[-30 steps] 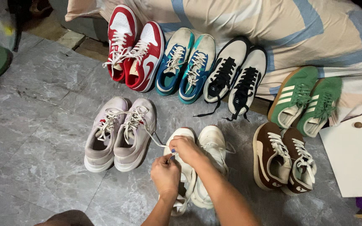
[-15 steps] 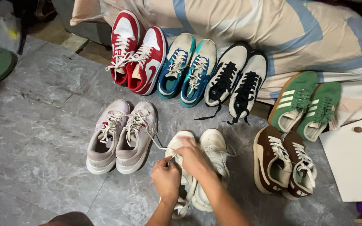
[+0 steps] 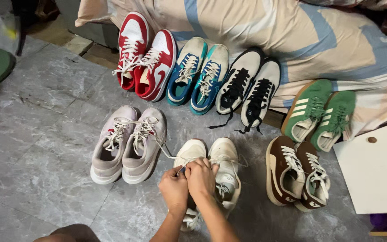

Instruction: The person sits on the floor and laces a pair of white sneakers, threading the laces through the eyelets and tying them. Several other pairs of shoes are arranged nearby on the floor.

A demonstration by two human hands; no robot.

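A: Grey stone floor (image 3: 45,134), patterned bedding (image 3: 256,27) behind. Hands?

B: Left hand (image 3: 174,188) and right hand (image 3: 201,177) pressed close together over the left shoe of the white pair (image 3: 222,157), both pinching its lace (image 3: 169,154). Lace end trails toward the pale lilac pair (image 3: 128,143) just beside.

A: Progress?

B: Judging by the loose lace, not yet tied. Brown pair (image 3: 294,175), green pair (image 3: 319,114), black-and-white pair (image 3: 247,92), teal pair (image 3: 198,74), red pair (image 3: 142,56) sit laced. White board (image 3: 377,170) at right.
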